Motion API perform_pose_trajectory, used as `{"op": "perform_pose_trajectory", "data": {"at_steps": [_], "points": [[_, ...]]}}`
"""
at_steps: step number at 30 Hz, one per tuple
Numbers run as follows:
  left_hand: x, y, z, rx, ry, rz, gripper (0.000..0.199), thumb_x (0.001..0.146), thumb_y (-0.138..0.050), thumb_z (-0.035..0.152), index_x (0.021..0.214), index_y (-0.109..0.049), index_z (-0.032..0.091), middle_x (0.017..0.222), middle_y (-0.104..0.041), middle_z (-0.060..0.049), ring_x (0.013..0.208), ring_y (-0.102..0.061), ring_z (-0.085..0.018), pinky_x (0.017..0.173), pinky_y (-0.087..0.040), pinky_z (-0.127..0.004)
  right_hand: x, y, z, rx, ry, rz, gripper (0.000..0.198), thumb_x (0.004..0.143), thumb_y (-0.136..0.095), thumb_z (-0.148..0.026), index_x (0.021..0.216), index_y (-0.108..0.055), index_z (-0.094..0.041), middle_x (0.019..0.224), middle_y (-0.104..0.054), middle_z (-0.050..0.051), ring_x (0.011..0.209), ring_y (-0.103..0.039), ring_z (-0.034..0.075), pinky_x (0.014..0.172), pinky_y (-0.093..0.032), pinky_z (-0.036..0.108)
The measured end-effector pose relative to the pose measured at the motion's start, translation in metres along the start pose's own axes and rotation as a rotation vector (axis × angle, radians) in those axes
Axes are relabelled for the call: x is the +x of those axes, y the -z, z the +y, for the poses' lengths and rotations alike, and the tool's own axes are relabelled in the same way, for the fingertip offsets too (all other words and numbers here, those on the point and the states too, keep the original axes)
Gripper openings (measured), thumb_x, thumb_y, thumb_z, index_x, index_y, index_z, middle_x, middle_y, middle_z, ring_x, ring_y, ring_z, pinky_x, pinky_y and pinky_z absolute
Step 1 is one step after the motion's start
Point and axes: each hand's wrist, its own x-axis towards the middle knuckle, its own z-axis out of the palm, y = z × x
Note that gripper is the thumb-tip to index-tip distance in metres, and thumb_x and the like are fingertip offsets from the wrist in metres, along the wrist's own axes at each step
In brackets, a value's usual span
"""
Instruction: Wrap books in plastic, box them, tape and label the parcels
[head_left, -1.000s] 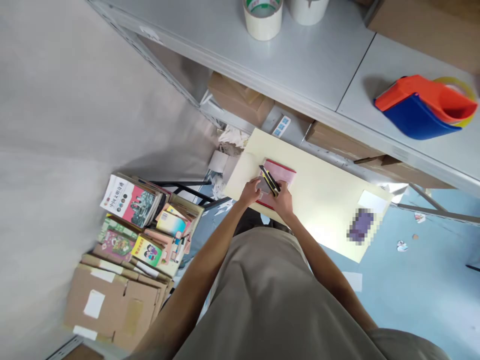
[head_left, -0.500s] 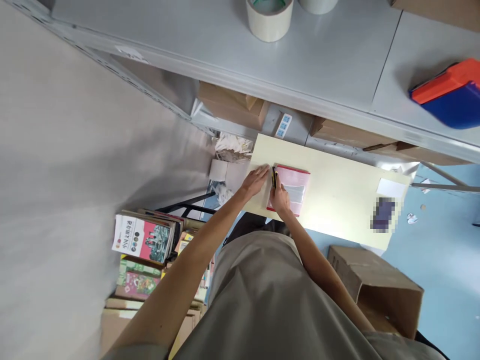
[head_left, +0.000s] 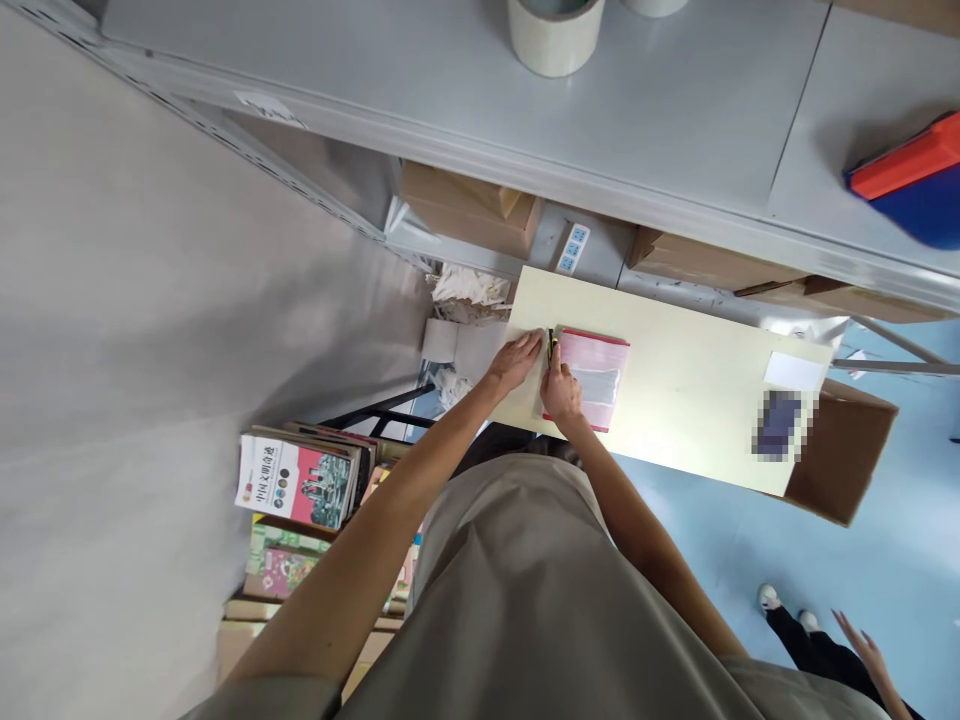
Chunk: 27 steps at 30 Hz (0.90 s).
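My right hand point(head_left: 561, 392) is closed around a black and yellow tool point(head_left: 553, 345) that looks like a utility knife, its index finger stretched along it. The tool points away from me, along the left edge of a pink, flat, book-like packet point(head_left: 600, 358) with red ends and a pale grey-white band. My left hand point(head_left: 517, 358) lies flat just left of the tool, fingers together and extended, pressed on the cream tabletop point(head_left: 675, 400) or the packet's margin; I cannot tell which. The tool's tip is too small to make out.
A pixelated dark rectangle point(head_left: 778, 424) and white paper point(head_left: 793, 371) lie at the table's right end. Above are a grey shelf point(head_left: 675, 110), a tape roll point(head_left: 556, 40) and a power strip point(head_left: 573, 249). Stacked books point(head_left: 300, 485) stand lower left. Another person's hand point(head_left: 862, 645) shows lower right.
The open cardboard box has gone from the lower right to the table's right end. Another person's legs and hand have come into view. My hands stay at the packet's left edge; the view shifted slightly.
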Motion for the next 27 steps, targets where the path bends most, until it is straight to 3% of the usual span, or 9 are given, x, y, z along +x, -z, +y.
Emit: {"op": "perform_pose_trajectory", "data": {"at_steps": [4,8,20,25,27], "points": [[0.002,0.000,-0.004,0.085,-0.065,-0.009,0.074,0.098,-0.041,0.004,0.171,-0.045,0.009,0.178,-0.043,-0.019,0.167,-0.040,-0.029,0.135,-0.043,-0.048,-0.005,0.005,-0.004,-0.092,0.005,-0.095,0.083,0.114,-0.037,-0.019,0.181,0.011,-0.012,0.131,-0.077,0.025,0.118,-0.079,0.034,0.103,-0.059,0.043],[0.003,0.003,-0.004,0.102,-0.075,-0.008,0.070,0.098,-0.040,0.003,0.167,-0.050,0.006,0.179,-0.041,-0.021,0.166,-0.042,-0.032,0.133,-0.045,-0.050,-0.013,0.006,-0.006,-0.123,0.048,-0.130,0.087,0.112,-0.041,-0.017,0.179,0.014,-0.007,0.123,-0.080,0.025,0.118,-0.079,0.034,0.101,-0.059,0.040],[0.009,-0.001,0.003,0.102,0.024,-0.017,0.071,0.094,-0.044,0.001,0.164,-0.053,0.009,0.180,-0.040,-0.017,0.166,-0.042,-0.031,0.127,-0.050,-0.049,-0.061,0.006,-0.009,-0.189,0.190,-0.360,0.083,0.105,-0.049,-0.011,0.178,-0.015,0.004,0.125,-0.077,0.034,0.121,-0.079,0.037,0.099,-0.063,0.047],[0.009,-0.005,0.009,0.083,0.047,-0.002,0.074,0.092,-0.046,0.000,0.165,-0.052,0.011,0.181,-0.038,-0.017,0.166,-0.041,-0.033,0.128,-0.048,-0.053,-0.089,0.008,-0.001,-0.195,0.327,-0.560,0.066,0.101,-0.058,-0.015,0.165,-0.050,-0.001,0.134,-0.075,0.032,0.130,-0.075,0.041,0.102,-0.062,0.048],[0.010,-0.007,0.011,0.079,0.070,-0.001,0.074,0.091,-0.047,0.000,0.164,-0.053,0.011,0.182,-0.037,-0.017,0.164,-0.042,-0.034,0.127,-0.048,-0.055,-0.095,0.013,0.006,-0.193,0.354,-0.587,0.061,0.100,-0.061,-0.018,0.159,-0.057,-0.004,0.137,-0.076,0.029,0.131,-0.074,0.040,0.103,-0.061,0.046]]}}
